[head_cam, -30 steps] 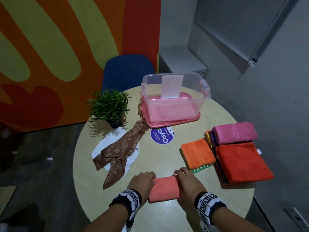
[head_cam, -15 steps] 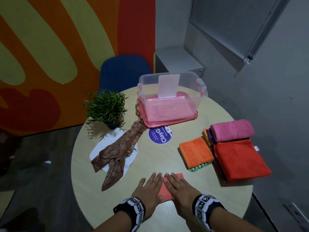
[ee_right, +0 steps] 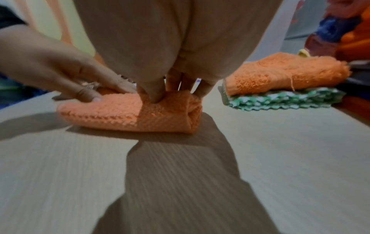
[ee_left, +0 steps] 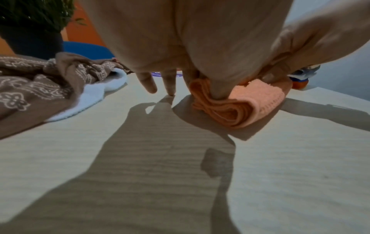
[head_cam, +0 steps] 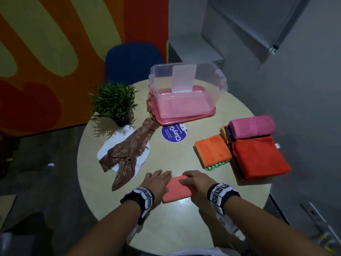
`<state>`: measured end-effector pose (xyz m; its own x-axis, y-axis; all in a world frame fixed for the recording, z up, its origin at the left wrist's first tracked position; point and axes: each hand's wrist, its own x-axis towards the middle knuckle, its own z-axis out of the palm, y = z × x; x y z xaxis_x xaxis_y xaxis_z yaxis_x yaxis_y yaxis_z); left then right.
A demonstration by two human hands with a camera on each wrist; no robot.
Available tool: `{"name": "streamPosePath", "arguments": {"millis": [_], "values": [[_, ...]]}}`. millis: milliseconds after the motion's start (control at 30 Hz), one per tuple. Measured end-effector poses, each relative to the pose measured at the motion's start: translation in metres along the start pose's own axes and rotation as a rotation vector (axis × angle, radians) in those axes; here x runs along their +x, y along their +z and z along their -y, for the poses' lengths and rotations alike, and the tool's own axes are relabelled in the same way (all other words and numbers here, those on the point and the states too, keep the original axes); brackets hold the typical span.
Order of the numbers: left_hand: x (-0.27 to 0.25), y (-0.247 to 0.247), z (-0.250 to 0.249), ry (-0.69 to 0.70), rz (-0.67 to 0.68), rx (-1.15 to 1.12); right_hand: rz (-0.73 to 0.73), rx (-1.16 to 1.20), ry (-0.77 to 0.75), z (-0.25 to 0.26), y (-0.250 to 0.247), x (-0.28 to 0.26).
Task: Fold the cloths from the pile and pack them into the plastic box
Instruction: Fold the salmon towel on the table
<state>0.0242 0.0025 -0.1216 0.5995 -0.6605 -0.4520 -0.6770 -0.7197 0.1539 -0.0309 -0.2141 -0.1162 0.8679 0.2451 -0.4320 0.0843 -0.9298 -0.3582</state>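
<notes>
A folded salmon cloth (head_cam: 177, 190) (ee_left: 240, 109) (ee_right: 120, 110) lies on the round table (head_cam: 175, 159) near its front edge. My left hand (head_cam: 156, 181) (ee_left: 180, 91) is at its left end, thumb pressing the cloth, fingers straight and touching the table. My right hand (head_cam: 195, 182) (ee_right: 170, 90) holds the right end, thumb dug into the top and fingers curled behind the far edge. The clear plastic box (head_cam: 222, 84) stands on its pink lid at the back. Unfolded cloths, pink and red on top, are piled (head_cam: 258, 156) at the right.
A folded orange cloth (head_cam: 212, 150) (ee_right: 280, 74) lies on a green one (ee_right: 280, 101) beside the pile. A brown patterned scarf (head_cam: 129, 150) (ee_left: 40, 82) on a white cloth and a potted plant (head_cam: 114, 102) sit left. A blue sticker (head_cam: 174, 134) marks the centre; a blue chair (head_cam: 132, 60) stands behind.
One second ago both hands gripped the cloth's ends. Half a second ago they lay flat side by side on it. Now they have slid apart to its ends.
</notes>
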Motion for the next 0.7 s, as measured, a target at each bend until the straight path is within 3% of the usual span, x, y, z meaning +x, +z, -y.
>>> {"name": "streamPosePath", "arguments": {"millis": [67, 200, 367, 467, 567, 700], "values": [[0.0, 0.002, -0.006, -0.043, -0.032, 0.02, -0.009, 0.052, 0.041, 0.005, -0.003, 0.003], [0.002, -0.001, -0.014, -0.127, -0.002, 0.019, 0.026, -0.09, 0.106, 0.006, 0.006, 0.004], [0.001, 0.008, -0.015, -0.134, 0.0, -0.056, 0.09, -0.159, 0.248, 0.005, 0.01, -0.001], [0.001, 0.009, -0.017, -0.134, 0.053, -0.112, 0.113, -0.117, 0.219, 0.003, 0.01, -0.002], [0.001, 0.005, -0.017, -0.097, 0.071, -0.018, 0.156, -0.051, 0.2, 0.009, 0.002, 0.0], [0.002, -0.016, -0.01, -0.087, -0.092, 0.015, 0.074, -0.02, 0.133, 0.011, -0.027, 0.002]]}}
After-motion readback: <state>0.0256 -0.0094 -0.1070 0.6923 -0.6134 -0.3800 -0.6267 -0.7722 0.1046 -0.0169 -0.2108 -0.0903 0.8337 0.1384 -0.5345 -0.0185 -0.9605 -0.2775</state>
